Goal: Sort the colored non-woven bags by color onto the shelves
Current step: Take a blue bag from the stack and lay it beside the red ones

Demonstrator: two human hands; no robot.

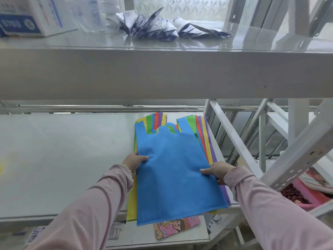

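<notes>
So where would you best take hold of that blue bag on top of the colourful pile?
By its two long side edges, about midway, coming from the open front of the shelf. The blue bag lies flat and limp on top, so a thumb-over pinch at each side, as the left hand and right hand show, should keep it spread.

The upper shelf (162, 73) in front of me carries a white box with a blue label (27, 17) at its left end and a loose heap of folded dark-and-white packets (162, 26) near the middle. On the middle shelf (63, 159), towards its right end, lies a stack of coloured bags (207, 138) with a blue bag (173, 168) on top, and its near end hangs over the front edge. Below, the lower shelf (201, 231) holds a pink cartoon-printed piece (176, 226).
</notes>
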